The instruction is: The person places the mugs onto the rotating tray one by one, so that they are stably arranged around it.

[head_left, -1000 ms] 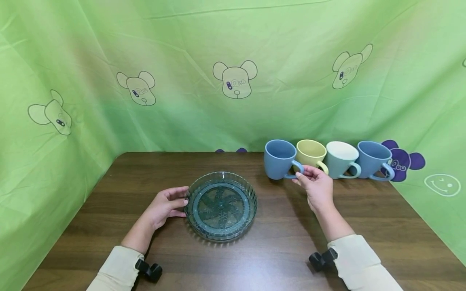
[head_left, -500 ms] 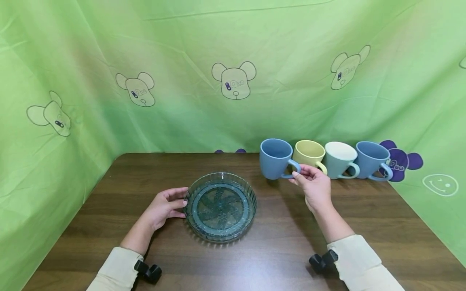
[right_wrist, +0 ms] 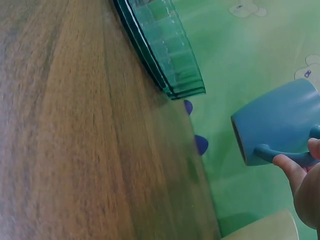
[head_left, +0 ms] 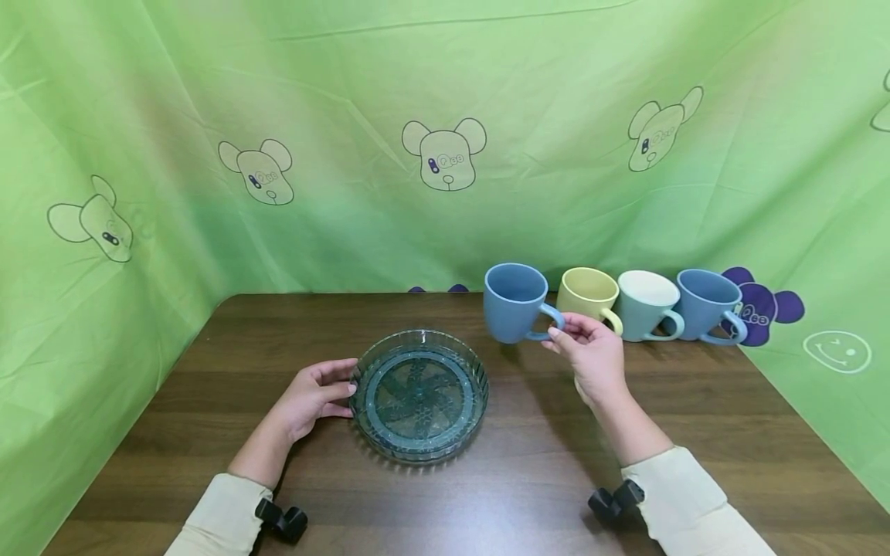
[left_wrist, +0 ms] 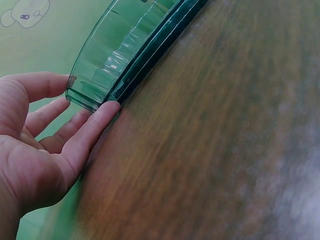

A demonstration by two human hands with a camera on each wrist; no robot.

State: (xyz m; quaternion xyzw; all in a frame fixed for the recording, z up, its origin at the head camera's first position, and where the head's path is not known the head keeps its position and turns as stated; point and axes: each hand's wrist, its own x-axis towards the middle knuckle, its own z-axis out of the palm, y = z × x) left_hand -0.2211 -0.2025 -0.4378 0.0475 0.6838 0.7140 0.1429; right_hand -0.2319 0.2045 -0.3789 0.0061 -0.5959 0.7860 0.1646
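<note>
In the head view, my right hand (head_left: 591,351) pinches the handle of a blue mug (head_left: 513,305), thumb against fingers. The right wrist view shows this mug (right_wrist: 275,122) upright with its base lifted off the tabletop. My left hand (head_left: 316,398) touches the left side of a round, ribbed, green-tinted glass dish (head_left: 420,398). The left wrist view has the fingers nearly straight, one at the rim of the dish (left_wrist: 120,60) and another low by its base. The dish sits flat, with a swirl pattern on its bottom.
A yellow mug (head_left: 587,289), a pale green mug (head_left: 647,305) and a second blue mug (head_left: 705,301) stand in a row at the back right, handles toward the right. The brown wooden table (head_left: 313,494) ends at a green printed curtain (head_left: 348,216).
My right hand has carried the blue mug to the left, and the gap between it and the yellow mug has widened. My left hand keeps its place at the dish.
</note>
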